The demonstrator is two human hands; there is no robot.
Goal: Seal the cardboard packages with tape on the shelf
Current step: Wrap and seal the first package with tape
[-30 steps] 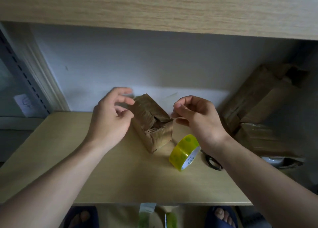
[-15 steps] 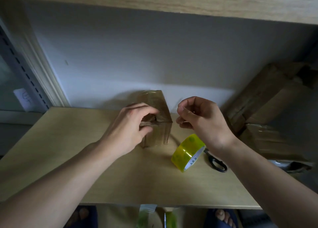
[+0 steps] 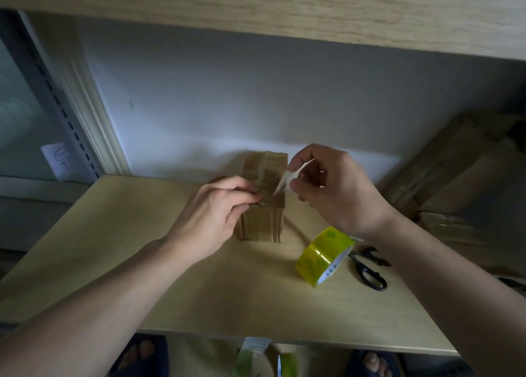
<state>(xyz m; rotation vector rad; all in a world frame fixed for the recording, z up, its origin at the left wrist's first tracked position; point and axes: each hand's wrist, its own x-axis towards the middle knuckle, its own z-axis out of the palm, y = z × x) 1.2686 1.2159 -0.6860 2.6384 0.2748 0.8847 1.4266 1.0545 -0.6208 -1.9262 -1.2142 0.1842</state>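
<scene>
One box (image 3: 263, 197), one tape roll (image 3: 324, 255), one pair of scissors (image 3: 370, 271) on shelf (image 3: 113, 248).
Left hand (image 3: 216, 220) gripping box top; right hand (image 3: 336, 189) pinching one tape strip (image 3: 283, 180) touching box.

Brown package (image 3: 263, 203); yellow-green tape roll (image 3: 324, 255), white core; black scissors (image 3: 370, 271); pale wood-grain shelf (image 3: 142, 263).
</scene>
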